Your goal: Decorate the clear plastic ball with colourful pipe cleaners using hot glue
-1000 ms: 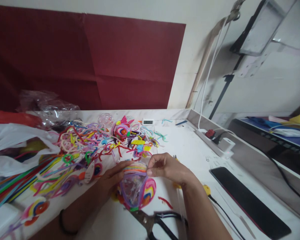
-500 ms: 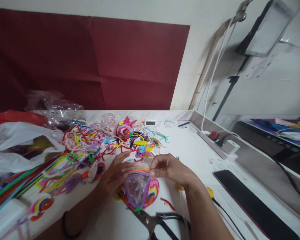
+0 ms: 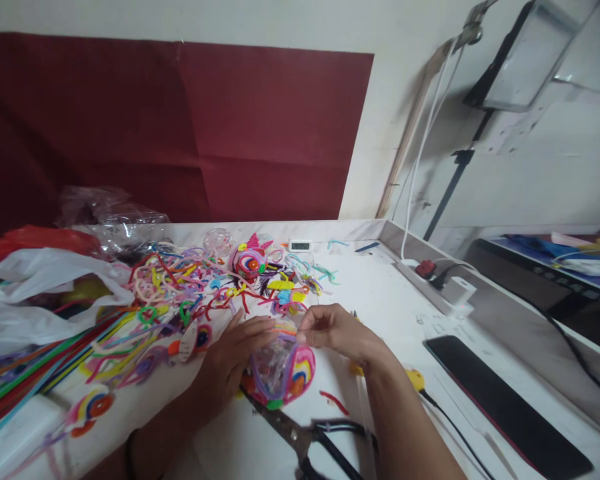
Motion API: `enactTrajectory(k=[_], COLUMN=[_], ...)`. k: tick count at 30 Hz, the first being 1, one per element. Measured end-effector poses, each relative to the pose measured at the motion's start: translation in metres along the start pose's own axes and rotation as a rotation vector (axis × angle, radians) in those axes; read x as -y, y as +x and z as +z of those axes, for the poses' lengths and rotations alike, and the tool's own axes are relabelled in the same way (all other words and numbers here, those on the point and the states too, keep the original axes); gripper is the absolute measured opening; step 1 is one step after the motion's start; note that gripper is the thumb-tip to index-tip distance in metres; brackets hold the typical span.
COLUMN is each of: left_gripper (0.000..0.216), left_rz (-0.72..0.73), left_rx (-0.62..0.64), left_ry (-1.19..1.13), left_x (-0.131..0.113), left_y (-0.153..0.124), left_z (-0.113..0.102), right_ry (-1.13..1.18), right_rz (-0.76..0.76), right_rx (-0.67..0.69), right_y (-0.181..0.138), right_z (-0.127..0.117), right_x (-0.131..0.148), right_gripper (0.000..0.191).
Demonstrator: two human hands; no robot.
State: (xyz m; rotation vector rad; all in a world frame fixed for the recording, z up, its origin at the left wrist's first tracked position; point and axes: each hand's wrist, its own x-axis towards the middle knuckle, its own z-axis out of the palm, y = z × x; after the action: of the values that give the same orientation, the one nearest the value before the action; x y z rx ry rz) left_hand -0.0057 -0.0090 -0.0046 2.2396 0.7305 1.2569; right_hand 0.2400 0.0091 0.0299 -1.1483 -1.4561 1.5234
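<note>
A clear ball wrapped in coloured pipe cleaners (image 3: 280,367) rests on the white table (image 3: 380,300) between my hands. My left hand (image 3: 230,360) cups its left side, fingers curved against it. At the ball's top right, my right hand (image 3: 337,333) pinches the pipe cleaner band with thumb and fingertips. Black-handled scissors (image 3: 310,440) lie just in front of the ball, blades pointing toward it.
A heap of loose pipe cleaner pieces (image 3: 180,293) and a second decorated ball (image 3: 247,261) lie behind. Plastic bags (image 3: 35,280) sit left. A dark phone (image 3: 500,400), a power strip (image 3: 435,277) with cables and a small digital clock (image 3: 300,246) are to the right.
My left hand has slid round the ball and tilted it toward the right; my right hand's pinch has shifted slightly up along the band.
</note>
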Motion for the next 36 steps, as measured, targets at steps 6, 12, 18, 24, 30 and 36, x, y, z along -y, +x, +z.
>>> enactTrajectory(k=[6,12,18,24,30,36], left_gripper=[0.037,0.062,0.076,0.074,0.077,0.073], left_rz=[-0.082,0.044,-0.014,-0.080,-0.117,-0.118], left_rx=[-0.023,0.048,0.043,0.004,-0.004,-0.008], left_ry=[-0.129,-0.040,0.035,-0.054,-0.063,-0.099], left_x=[-0.008,0.004,0.010,0.001,-0.005,-0.004], left_y=[-0.005,-0.014,-0.016,-0.008,-0.005,-0.006], left_z=[0.005,0.016,0.019,0.022,0.021,0.021], right_ry=[-0.008,-0.011,-0.038,-0.031,-0.031,-0.044], right_rz=[-0.006,-0.003,0.003,-0.003,-0.010,-0.015], right_rx=[-0.011,-0.020,-0.046,-0.030,-0.015,-0.010], right_y=[0.000,0.000,-0.004,-0.003,-0.003,-0.006], right_z=[0.000,0.000,0.000,0.000,0.000,-0.001], right_x=[0.001,0.001,0.005,0.004,0.005,0.006], right_gripper=[0.039,0.041,0.039,0.041,0.041,0.041])
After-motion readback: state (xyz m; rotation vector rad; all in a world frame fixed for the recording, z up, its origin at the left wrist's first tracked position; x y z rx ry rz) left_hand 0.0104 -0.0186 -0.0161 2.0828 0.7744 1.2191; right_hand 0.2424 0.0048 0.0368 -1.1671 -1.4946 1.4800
